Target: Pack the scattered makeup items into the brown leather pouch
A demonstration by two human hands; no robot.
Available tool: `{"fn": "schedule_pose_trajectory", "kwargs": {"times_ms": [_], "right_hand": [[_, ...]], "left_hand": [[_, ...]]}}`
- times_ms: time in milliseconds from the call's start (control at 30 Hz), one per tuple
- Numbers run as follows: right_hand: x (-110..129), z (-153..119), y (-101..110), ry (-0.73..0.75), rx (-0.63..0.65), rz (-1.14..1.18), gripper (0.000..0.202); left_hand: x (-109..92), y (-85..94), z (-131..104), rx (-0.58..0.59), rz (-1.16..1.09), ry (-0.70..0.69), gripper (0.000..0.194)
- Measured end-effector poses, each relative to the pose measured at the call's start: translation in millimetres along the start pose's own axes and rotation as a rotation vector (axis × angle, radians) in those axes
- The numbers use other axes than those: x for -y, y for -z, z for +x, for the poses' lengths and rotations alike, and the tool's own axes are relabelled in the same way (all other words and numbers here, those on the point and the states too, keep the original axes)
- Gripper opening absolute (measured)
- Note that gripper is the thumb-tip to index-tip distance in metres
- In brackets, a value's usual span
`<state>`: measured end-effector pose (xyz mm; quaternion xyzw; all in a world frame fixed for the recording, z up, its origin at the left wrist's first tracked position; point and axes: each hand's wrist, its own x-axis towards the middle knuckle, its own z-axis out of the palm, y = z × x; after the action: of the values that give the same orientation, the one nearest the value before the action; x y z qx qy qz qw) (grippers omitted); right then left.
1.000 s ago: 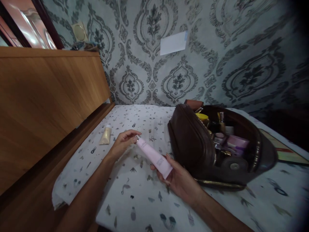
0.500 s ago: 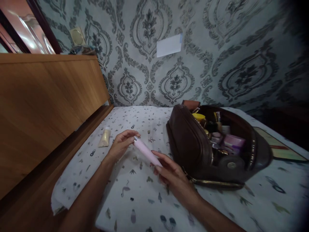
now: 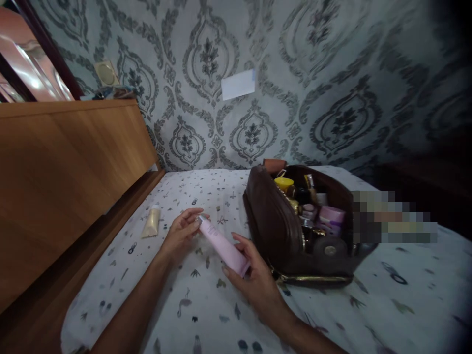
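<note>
A pink squeeze tube (image 3: 223,247) with a silver cap is held at a slant between both hands, above the patterned sheet. My left hand (image 3: 183,230) pinches it at the silver cap end, fingers closed. Around the wide, flat end, my right hand (image 3: 254,275) grips the tube between thumb and fingers. Small print shows on the tube near the cap. To the left of my left hand lies a cream-coloured tube (image 3: 151,222) with a white cap. Right of my right hand stands an unzipped dark brown bag (image 3: 271,216).
Inside the bag are a yellow lid (image 3: 283,184), a pink-purple container (image 3: 331,220) and several other small cosmetics. A wooden board (image 3: 73,157) rises along the left edge of the white patterned sheet (image 3: 206,189). Patterned wallpaper backs it, with a white paper (image 3: 238,84) on it.
The pink tube has been turned so that its broader face and print now show. Both hands keep hold of it. The view has shifted slightly to the right and up.
</note>
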<state>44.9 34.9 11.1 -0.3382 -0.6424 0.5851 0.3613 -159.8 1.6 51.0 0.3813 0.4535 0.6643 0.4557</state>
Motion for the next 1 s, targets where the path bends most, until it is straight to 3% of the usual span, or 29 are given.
{"fn": "schedule_pose_trajectory", "kwargs": {"times_ms": [267, 400, 500, 733, 1000], "right_hand": [[-7.5, -6.7, -0.4, 0.133, -0.013, 0.082, 0.051], [-10.6, -8.5, 2.1, 0.251, 0.045, 0.104, 0.044], [-13.6, -6.5, 0.8, 0.257, 0.072, 0.129, 0.046], [-19.2, 0.8, -9.8, 0.044, 0.182, 0.300, 0.052], [-20.9, 0.1, -10.1, 0.145, 0.185, 0.473, 0.064]], "left_hand": [[29.2, -26.9, -14.4, 0.061, 0.019, 0.201, 0.056], [34.6, -30.3, -19.0, 0.014, 0.031, 0.221, 0.055], [31.8, -32.3, -19.2, -0.055, 0.015, 0.211, 0.055], [17.0, -47.7, -17.3, -0.140, -0.041, 0.194, 0.056], [-13.7, -75.2, -3.7, -0.111, 0.068, 0.142, 0.064]]}}
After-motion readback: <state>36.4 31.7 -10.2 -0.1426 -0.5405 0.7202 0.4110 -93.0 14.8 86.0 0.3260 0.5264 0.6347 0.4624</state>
